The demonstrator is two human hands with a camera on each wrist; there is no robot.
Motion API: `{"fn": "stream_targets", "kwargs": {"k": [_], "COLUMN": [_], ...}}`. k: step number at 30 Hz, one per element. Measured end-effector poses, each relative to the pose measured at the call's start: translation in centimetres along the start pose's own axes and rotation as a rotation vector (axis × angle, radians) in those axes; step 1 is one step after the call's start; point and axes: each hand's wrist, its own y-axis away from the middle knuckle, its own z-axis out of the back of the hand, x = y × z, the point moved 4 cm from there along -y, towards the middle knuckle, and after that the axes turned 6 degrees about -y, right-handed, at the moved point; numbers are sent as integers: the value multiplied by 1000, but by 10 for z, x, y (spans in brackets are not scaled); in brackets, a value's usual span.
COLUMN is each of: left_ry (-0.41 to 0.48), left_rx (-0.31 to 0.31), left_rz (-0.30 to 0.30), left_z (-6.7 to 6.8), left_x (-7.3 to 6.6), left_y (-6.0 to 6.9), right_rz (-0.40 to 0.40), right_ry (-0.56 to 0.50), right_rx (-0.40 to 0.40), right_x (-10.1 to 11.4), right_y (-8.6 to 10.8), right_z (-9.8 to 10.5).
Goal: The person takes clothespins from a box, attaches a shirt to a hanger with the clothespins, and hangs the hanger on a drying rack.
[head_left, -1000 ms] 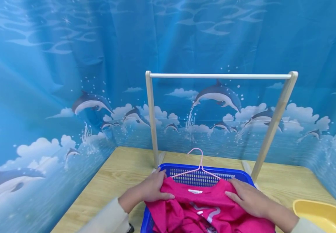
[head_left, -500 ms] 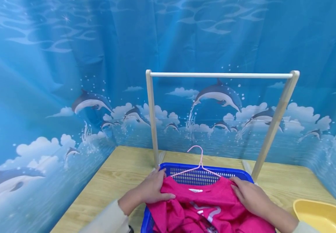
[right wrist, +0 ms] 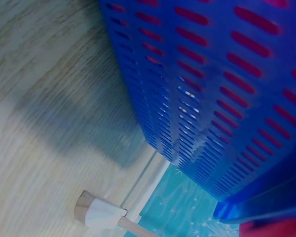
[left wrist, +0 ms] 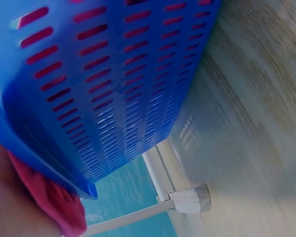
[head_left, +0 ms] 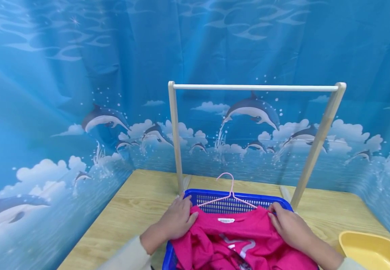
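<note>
A bright pink shirt [head_left: 223,229] with a white neck label lies over a blue plastic basket [head_left: 259,199]. Inside its neckline sits a pink hanger [head_left: 232,191], the hook sticking up out of the collar. My left hand [head_left: 177,218] pinches the shirt's left shoulder, thumb in front, beside the basket rim. On the other side my right hand [head_left: 290,228] grips the right shoulder near the hanger's end. Both wrist views look mostly at the slotted basket wall [left wrist: 113,89], with pink cloth showing through the slots. The lower shirt is cut off by the head view's bottom edge.
Behind the basket stands a wooden rack with a white crossbar [head_left: 255,87]. A yellow basin [head_left: 372,237] is at the right on the wood-grain table [head_left: 140,197]. A blue dolphin-print curtain [head_left: 63,112] surrounds the table.
My left thumb has shifted up along the shirt's left shoulder, and the cloth there has bunched. My right fingers have moved slightly outward at the right shoulder and are more curled.
</note>
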Motion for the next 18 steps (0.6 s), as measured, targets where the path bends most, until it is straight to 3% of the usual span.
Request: {"fn": "stream_targets", "kwargs": {"k": [7,14,18], "left_ry": [29,-24,-121], "left_rx": [-108,-178,-255], "left_rz": [34,30,-10], "left_z": [0,-1,-2], "left_x": [0,-1,-3], "left_y": [-3,-1,0], "right_rz": [34,290,358], "right_ry": [-13,74,95], "right_rx": [-40,-213,-285], "right_x": [-1,3,3], "right_y": [1,0,0], "right_z": [2,4,4]}}
